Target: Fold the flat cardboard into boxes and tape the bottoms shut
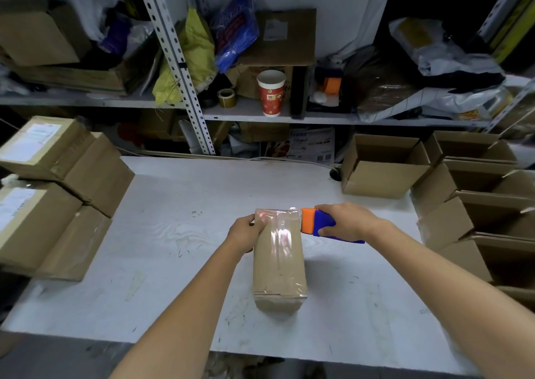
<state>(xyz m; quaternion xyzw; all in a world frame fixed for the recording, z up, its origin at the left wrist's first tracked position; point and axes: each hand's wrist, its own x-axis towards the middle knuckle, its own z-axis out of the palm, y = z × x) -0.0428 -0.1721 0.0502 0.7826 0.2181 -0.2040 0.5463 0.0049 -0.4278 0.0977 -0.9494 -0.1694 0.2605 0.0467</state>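
Note:
A small brown cardboard box [279, 262] stands on the white table [173, 233], its upturned face covered by a strip of clear tape running from the near edge to the far edge. My left hand [246, 232] grips the box's far left corner. My right hand [344, 222] holds a blue and orange tape dispenser [318, 225], whose orange end touches the box's far right corner.
Several open folded boxes [385, 167] stand along the right side of the table. Sealed labelled cartons [58, 175] are stacked at the left. Behind the table a metal shelf holds a red paper cup [271, 93], tape rolls, bags and cardboard.

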